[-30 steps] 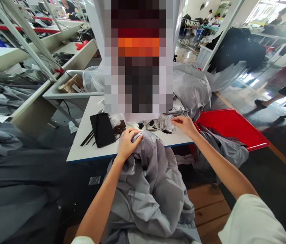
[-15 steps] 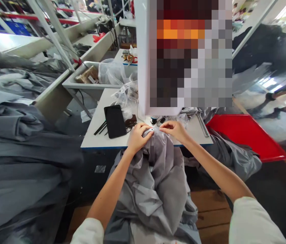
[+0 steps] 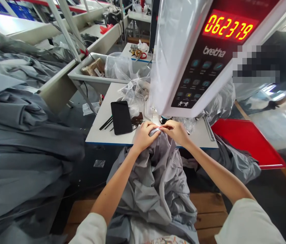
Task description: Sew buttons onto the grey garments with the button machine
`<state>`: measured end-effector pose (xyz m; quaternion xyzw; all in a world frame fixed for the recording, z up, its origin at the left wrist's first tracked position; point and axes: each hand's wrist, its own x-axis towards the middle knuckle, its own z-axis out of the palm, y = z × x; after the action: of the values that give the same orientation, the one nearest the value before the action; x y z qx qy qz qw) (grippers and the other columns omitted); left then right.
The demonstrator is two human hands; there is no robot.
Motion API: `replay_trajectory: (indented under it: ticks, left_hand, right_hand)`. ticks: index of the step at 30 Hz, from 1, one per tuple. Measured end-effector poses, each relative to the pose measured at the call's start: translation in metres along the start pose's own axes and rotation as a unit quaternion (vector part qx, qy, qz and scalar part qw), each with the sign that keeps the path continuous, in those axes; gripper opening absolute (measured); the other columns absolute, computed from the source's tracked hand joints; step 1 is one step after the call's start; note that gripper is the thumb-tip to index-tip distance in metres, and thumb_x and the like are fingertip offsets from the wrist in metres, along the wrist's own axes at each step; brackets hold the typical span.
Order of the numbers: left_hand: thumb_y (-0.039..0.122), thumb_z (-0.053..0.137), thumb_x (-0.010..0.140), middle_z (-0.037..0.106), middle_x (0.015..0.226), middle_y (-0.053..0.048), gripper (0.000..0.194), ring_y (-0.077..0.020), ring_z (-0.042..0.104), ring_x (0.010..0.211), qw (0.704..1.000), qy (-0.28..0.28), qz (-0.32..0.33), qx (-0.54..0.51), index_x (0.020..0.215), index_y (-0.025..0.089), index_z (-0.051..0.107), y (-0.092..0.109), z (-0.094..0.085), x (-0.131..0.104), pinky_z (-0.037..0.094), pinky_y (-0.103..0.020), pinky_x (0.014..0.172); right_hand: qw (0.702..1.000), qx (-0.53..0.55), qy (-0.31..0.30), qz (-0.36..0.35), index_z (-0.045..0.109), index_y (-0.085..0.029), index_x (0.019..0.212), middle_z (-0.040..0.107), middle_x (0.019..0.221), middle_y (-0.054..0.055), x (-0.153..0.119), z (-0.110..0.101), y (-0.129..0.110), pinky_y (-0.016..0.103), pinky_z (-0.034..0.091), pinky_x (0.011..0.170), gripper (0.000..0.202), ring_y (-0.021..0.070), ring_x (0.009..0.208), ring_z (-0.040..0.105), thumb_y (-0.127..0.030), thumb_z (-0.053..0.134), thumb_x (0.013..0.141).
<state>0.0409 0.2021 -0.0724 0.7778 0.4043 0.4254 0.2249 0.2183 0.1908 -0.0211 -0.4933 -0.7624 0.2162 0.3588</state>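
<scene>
A crumpled grey garment [image 3: 153,189] hangs from the table's front edge down over my lap. My left hand [image 3: 146,135] pinches its upper edge between thumb and fingers. Close beside it, my right hand [image 3: 175,132] has thumb and fingertips pressed together on the same edge, the two hands almost touching. Both are just in front of a white machine [image 3: 167,84] with a lit red number display and a keypad. The working point of the machine is mostly hidden behind its head and my fingers.
On the white table [image 3: 97,135] left of my hands lie a black phone [image 3: 121,118], dark sticks and clear plastic bags [image 3: 132,93]. A red board [image 3: 249,142] is at the right. Heaped grey fabric [image 3: 26,145] fills the left side. Behind stands a trough holding a cardboard box [image 3: 93,67].
My right hand has come in against my left at the garment's edge. The view has shifted, so the machine's display now shows and the table sits further right.
</scene>
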Motion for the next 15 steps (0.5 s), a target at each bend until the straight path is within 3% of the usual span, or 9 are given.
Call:
replay_trajectory:
  ticks: [5,11,15]
  left_hand:
    - [0.030,0.063,0.085,0.059,0.106,-0.004,0.018,-0.0182,0.055,0.103,1.000,-0.001,-0.001,0.004,0.101,0.021,0.065,-0.001,0.000,0.000,0.043,-0.032,0.094]
    - [0.027,0.061,0.086,0.060,0.107,-0.004,0.017,-0.0189,0.054,0.104,1.000,-0.008,-0.004,0.009,0.101,0.022,0.065,0.001,-0.001,0.000,0.042,-0.033,0.095]
    - [0.024,0.061,0.085,0.060,0.105,-0.004,0.016,-0.0186,0.055,0.105,1.000,-0.008,0.000,0.011,0.101,0.022,0.065,0.003,-0.002,0.000,0.041,-0.033,0.095]
  right_hand:
    - [0.998,-0.049,-0.001,-0.035,0.069,-0.017,0.087,0.067,0.088,0.006,-0.005,0.004,-0.001,0.026,0.048,0.069,0.017,0.0156,0.077,0.061,-0.029,0.057,0.088]
    - [0.987,-0.139,-0.014,-0.081,0.067,-0.023,0.107,0.067,0.106,0.004,-0.021,0.005,-0.006,0.031,0.049,0.088,0.027,0.0183,0.099,0.062,-0.019,0.044,0.093]
    - [0.973,-0.191,-0.025,-0.128,0.064,-0.023,0.115,0.064,0.114,0.005,-0.028,0.003,-0.008,0.033,0.049,0.091,0.032,0.0196,0.105,0.059,-0.017,0.040,0.095]
